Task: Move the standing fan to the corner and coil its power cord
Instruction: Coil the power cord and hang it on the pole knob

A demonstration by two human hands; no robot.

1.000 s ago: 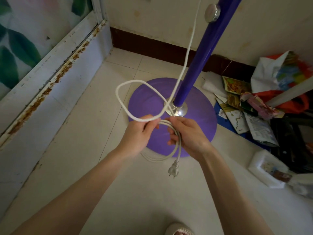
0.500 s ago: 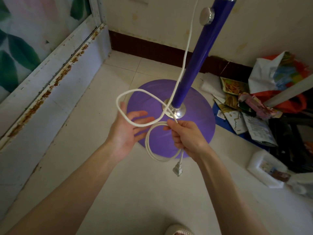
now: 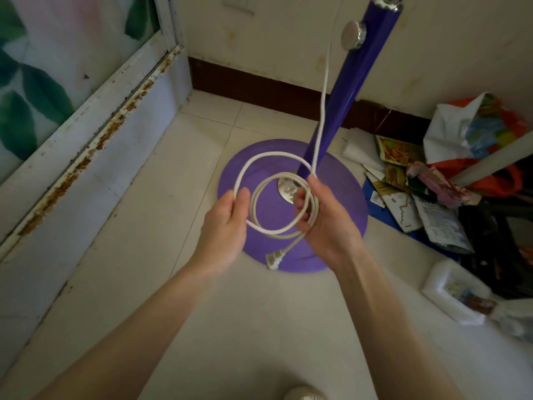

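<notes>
The standing fan stands near the room's corner, with a round purple base (image 3: 259, 157) on the tile floor and a blue-purple pole (image 3: 349, 90) rising out of frame. Its white power cord (image 3: 323, 90) hangs down along the pole into a coil of loops (image 3: 269, 180) above the base. My right hand (image 3: 326, 217) is shut on the gathered loops. My left hand (image 3: 226, 220) pinches the outer loop at its left side. The plug (image 3: 274, 258) dangles below the coil.
A white door frame (image 3: 95, 131) with rust stains runs along the left. A dark skirting board (image 3: 259, 88) lines the back wall, with a wall socket (image 3: 239, 2) above. Bags, packets and papers (image 3: 432, 180) are piled on the right, and a white box (image 3: 455, 293) lies nearer.
The big loose loop held out to the left has been brought in over the coil in my right hand. My left hand went from spread open to pinching the cord. The plug swung left.
</notes>
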